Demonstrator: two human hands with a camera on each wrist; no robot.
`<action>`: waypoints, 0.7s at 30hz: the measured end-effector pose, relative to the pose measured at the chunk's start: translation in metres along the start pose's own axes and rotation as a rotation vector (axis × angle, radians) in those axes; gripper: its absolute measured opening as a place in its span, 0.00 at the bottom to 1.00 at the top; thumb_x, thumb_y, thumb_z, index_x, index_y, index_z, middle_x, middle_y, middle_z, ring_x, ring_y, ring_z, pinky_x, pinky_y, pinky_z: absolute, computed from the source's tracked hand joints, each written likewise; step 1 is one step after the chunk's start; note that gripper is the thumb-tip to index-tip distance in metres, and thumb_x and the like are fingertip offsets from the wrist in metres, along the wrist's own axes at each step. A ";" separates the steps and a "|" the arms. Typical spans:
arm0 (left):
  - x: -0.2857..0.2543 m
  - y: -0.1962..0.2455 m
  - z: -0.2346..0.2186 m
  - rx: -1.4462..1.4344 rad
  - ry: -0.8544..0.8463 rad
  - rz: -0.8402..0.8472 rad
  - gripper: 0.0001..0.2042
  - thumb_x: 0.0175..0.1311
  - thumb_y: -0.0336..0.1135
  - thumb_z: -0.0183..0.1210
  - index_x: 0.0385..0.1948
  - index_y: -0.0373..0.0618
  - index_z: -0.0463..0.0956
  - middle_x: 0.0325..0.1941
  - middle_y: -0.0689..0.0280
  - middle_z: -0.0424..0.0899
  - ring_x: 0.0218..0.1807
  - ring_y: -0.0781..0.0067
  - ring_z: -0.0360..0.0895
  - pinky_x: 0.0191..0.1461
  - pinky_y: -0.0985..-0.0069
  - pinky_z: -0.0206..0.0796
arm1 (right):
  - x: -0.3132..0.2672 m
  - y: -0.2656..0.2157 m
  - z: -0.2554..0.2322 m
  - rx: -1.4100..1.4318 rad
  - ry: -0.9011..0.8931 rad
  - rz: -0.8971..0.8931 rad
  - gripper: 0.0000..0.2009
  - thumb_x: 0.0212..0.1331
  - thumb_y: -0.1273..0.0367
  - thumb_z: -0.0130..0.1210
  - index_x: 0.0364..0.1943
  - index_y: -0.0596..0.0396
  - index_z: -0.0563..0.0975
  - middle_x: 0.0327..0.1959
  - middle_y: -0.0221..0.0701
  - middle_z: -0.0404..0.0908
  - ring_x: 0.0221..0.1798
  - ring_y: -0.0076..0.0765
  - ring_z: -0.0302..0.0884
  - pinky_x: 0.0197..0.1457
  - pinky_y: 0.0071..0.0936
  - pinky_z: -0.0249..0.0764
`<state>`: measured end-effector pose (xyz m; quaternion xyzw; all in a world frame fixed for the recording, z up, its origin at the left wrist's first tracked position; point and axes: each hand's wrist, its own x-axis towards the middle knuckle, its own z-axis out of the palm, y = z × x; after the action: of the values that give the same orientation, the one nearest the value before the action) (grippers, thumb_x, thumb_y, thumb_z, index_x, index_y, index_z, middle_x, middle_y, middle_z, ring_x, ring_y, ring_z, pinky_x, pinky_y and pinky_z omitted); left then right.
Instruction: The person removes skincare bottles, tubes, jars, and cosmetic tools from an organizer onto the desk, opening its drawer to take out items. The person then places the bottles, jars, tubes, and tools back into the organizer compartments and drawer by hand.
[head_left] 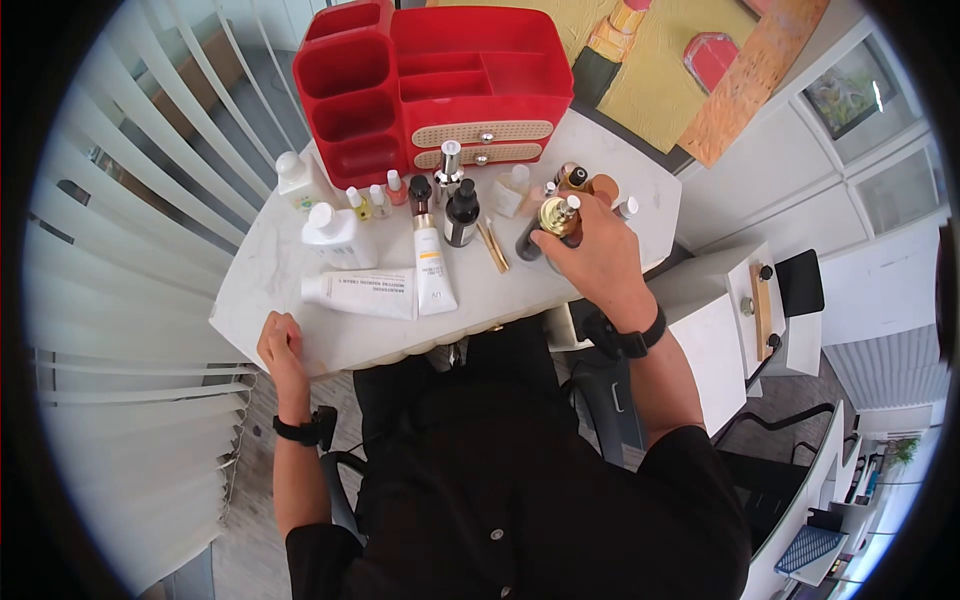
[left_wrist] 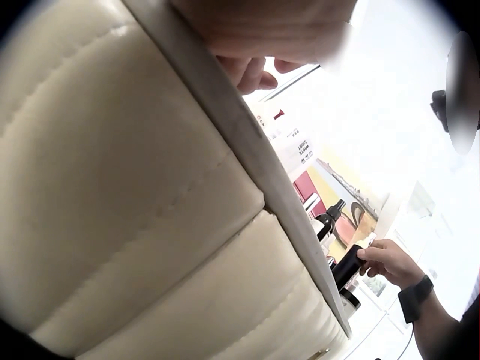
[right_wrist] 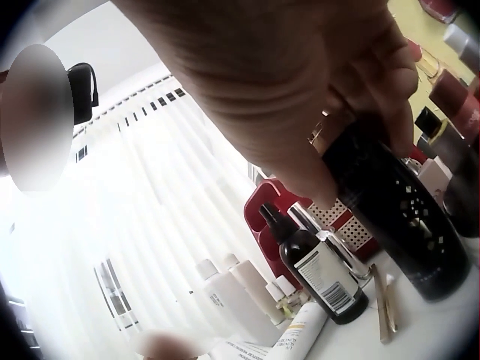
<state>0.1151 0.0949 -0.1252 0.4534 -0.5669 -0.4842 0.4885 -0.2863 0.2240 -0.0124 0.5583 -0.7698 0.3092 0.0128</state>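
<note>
In the head view my right hand (head_left: 600, 262) grips a dark bottle with a gold collar (head_left: 556, 215) near the table's right side. The right wrist view shows the thumb and fingers of that hand (right_wrist: 330, 97) round the top of the black bottle (right_wrist: 409, 225), which leans. Two thin gold-coloured sticks (head_left: 493, 247) lie left of it, beside a black spray bottle (head_left: 462, 214). At the table's front left edge my left hand (head_left: 283, 350) rests with loosely curled fingers, holding nothing. A white tube (head_left: 362, 292) lies nearest to it.
A red organizer (head_left: 480, 85) with compartments and woven-front drawers stands at the back. White bottles (head_left: 335, 238), small nail polish bottles (head_left: 378, 202) and another tube (head_left: 432, 268) are on the left and middle of the white table (head_left: 262, 290). More cosmetics stand behind the right hand.
</note>
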 end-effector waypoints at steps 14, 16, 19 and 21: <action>-0.001 -0.010 -0.003 -0.019 -0.027 0.042 0.13 0.72 0.34 0.46 0.23 0.49 0.62 0.23 0.77 0.60 0.27 0.88 0.51 0.30 0.81 0.41 | 0.189 -0.030 -0.100 0.032 0.446 -0.354 0.24 0.55 0.54 0.69 0.43 0.63 0.82 0.31 0.40 0.84 0.34 0.37 0.81 0.39 0.31 0.76; -0.001 -0.012 -0.004 -0.025 -0.029 0.042 0.13 0.72 0.34 0.46 0.23 0.49 0.62 0.23 0.77 0.60 0.27 0.88 0.51 0.30 0.81 0.41 | 0.228 -0.024 -0.086 -0.001 0.526 -0.411 0.24 0.52 0.54 0.67 0.37 0.67 0.81 0.31 0.52 0.84 0.35 0.54 0.84 0.39 0.40 0.78; -0.001 -0.013 -0.003 -0.039 -0.028 0.038 0.13 0.73 0.34 0.47 0.23 0.49 0.62 0.24 0.77 0.61 0.28 0.88 0.51 0.31 0.81 0.41 | 0.265 -0.007 -0.060 -0.092 0.449 -0.377 0.24 0.52 0.53 0.66 0.38 0.64 0.80 0.32 0.52 0.84 0.37 0.57 0.85 0.42 0.43 0.79; -0.002 -0.010 0.000 -0.049 -0.020 0.042 0.13 0.73 0.34 0.47 0.23 0.49 0.62 0.24 0.78 0.61 0.28 0.88 0.51 0.31 0.82 0.41 | 0.277 -0.002 -0.044 -0.058 0.377 -0.282 0.24 0.52 0.53 0.66 0.39 0.63 0.80 0.33 0.52 0.85 0.40 0.60 0.85 0.45 0.46 0.80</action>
<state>0.1160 0.0952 -0.1353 0.4244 -0.5692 -0.4920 0.5039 -0.4026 0.0097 0.1253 0.5921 -0.6767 0.3808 0.2155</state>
